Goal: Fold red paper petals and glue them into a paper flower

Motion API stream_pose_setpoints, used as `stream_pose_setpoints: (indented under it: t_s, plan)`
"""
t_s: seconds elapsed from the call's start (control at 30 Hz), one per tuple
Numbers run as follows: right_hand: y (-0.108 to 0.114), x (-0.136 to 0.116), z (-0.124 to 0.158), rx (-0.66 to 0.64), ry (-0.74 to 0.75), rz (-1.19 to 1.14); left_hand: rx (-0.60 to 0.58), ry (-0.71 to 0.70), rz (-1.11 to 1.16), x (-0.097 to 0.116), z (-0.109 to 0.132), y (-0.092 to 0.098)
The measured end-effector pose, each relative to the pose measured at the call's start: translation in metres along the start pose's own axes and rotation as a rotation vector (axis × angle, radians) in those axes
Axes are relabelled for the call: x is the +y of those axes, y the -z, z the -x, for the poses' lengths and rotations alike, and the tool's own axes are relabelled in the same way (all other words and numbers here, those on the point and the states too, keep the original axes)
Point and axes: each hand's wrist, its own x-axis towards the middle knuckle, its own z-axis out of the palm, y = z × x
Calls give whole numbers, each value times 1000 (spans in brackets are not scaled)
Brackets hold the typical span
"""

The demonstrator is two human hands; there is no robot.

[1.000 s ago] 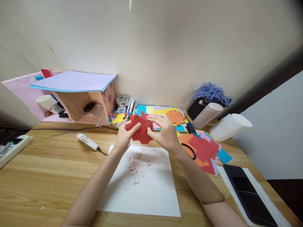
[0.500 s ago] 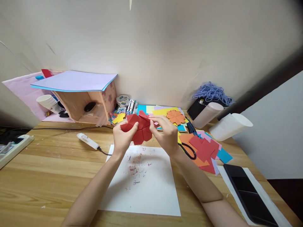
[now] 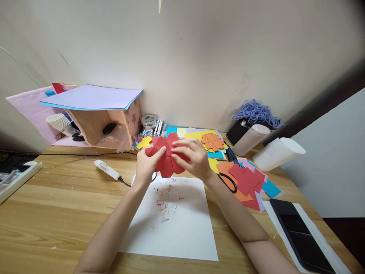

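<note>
Left hand (image 3: 146, 164): my thumb presses on the front of the red paper flower (image 3: 169, 163) near its centre, fingers behind; I have it pinched.
Right hand (image 3: 194, 156): my fingers and thumb are spread over the flower's right-hand petals; whether they close on the paper, I cannot tell.
Red paper flower: held up between my hands, creased petals fanned out, above the far edge of a white sheet (image 3: 176, 232).
White sheet: flat on the wooden table (image 3: 54, 220); red, blue and dark flecks gather in its far half, and I can't make letters of them.
Tape roll (image 3: 148, 121): green-and-white print on its side, too small for me to read.
Markers (image 3: 159, 128): bunched just beside the tape roll, any lettering on them too tiny.
Orange paper flower (image 3: 212, 141): resting on the coloured sheets against the wall.
Scissors (image 3: 234, 186): a black handle loop shows near my right forearm, beside the red and orange paper pieces (image 3: 248, 182).
Phone (image 3: 296, 232): at my right on white paper, black face up.
Corded device (image 3: 107, 170): white, lying on the table to my left; any marking is too small to read.
</note>
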Motion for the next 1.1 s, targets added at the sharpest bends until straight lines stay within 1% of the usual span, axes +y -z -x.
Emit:
stream_pose_setpoints:
  t_s: [0.07,0.1,0.13,0.2,0.23,0.27,0.3,0.37,0.47,0.57,0.7,0.87,1.0,1.1]
  plan:
    - [7,2,-5,83,-212,-113,-24,23,50,0,0,0]
    - [11,4,-7,78,-330,-204,-38,33,71,0,0,0]
    - [14,5,-9,23,-436,-316,-55,41,88,0,1,-1]
    - [18,9,-10,-173,-599,-557,-84,51,115,0,1,-3]
    - [18,11,-10,-257,-657,-653,-93,55,127,0,2,-5]
    - [18,12,-9,-303,-700,-718,-93,57,140,-1,2,-5]
    - [17,13,-9,-303,-727,-756,-85,57,155,-1,1,-6]
    - [13,14,-7,-236,-740,-783,-49,51,180,-2,0,-6]
    - [7,13,-6,-171,-706,-794,-3,48,192,-2,-2,-5]
    - [2,10,-5,-110,-684,-791,9,56,191,-1,-2,-4]
    - [-3,6,-4,-21,-679,-773,34,22,192,1,0,-4]
    - [-6,1,-3,9,-694,-800,39,37,200,0,2,-4]
    - [-6,-2,-3,49,-718,-792,69,2,223,-1,4,-7]
    - [-5,-2,-3,53,-718,-784,26,20,212,1,4,-5]
